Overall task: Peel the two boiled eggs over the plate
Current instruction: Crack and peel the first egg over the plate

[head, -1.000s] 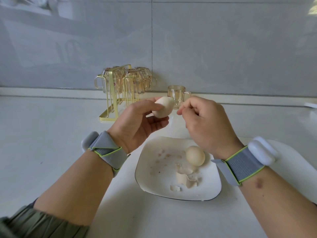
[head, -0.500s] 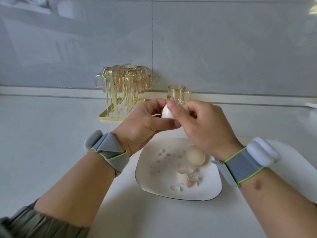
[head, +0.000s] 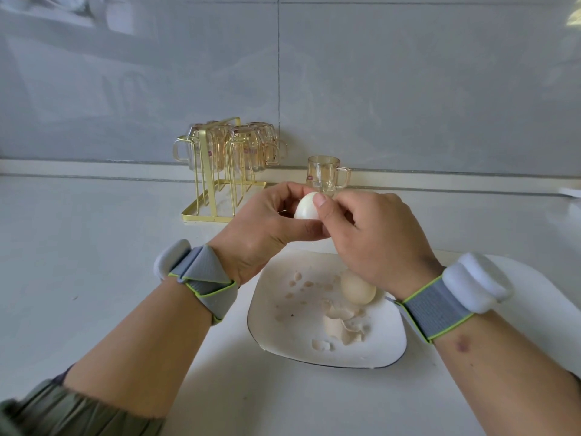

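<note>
My left hand point(head: 262, 228) grips a white boiled egg point(head: 304, 206) above the far edge of the white plate point(head: 283, 335). My right hand point(head: 374, 240) meets it from the right, its thumb pressed on the egg's top and its fingers curled against the egg. Most of that egg is hidden between the two hands. A second, tan egg point(head: 356, 289) lies on the plate, partly behind my right wrist. Broken shell pieces point(head: 344, 325) lie on the plate beside and in front of it.
A gold rack point(head: 220, 171) hung with amber glass mugs stands at the back by the grey wall. A single amber mug point(head: 325, 174) stands right of it, just behind my hands. A white board point(head: 534, 297) lies under my right wrist, right of the plate.
My right hand closed in on the egg from a small gap and now has its thumb on it. Both hands dropped slightly and the left hand wrapped further round the egg.
</note>
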Tool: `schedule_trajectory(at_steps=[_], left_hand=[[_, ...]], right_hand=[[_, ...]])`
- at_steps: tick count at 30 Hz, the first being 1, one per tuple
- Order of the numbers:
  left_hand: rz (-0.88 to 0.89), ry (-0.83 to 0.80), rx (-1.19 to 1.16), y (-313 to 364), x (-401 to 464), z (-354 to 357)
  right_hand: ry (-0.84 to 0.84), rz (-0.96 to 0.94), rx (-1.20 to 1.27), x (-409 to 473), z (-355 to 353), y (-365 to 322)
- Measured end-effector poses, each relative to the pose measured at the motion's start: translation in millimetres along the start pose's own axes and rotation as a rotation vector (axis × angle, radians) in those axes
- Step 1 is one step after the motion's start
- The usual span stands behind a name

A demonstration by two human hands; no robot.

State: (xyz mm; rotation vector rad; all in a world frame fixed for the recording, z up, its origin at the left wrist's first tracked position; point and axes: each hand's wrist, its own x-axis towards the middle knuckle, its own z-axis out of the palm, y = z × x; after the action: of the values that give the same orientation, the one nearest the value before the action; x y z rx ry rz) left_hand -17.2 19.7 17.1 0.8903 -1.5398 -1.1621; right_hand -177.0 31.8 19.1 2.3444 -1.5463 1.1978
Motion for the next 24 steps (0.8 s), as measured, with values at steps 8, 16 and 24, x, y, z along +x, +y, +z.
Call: schedule_trajectory(at_steps=[8,16,24], left_hand=[[0.022,0.022,0.083,-2.8,1.8,-0.8],[0.006,0.027,0.076,-6.6,3.4,-3.2],[0.009,0.027,0.065,-4.8,2.4,-2.4]], right_hand=[[-0.028,-0.056,-0.118,-2.7,0.8,-1.2],[-0.019,-0.065,-0.075,-1.1,3.2,3.0],[0.059,-0.002,-0.007,0.5,1.4,3.0]])
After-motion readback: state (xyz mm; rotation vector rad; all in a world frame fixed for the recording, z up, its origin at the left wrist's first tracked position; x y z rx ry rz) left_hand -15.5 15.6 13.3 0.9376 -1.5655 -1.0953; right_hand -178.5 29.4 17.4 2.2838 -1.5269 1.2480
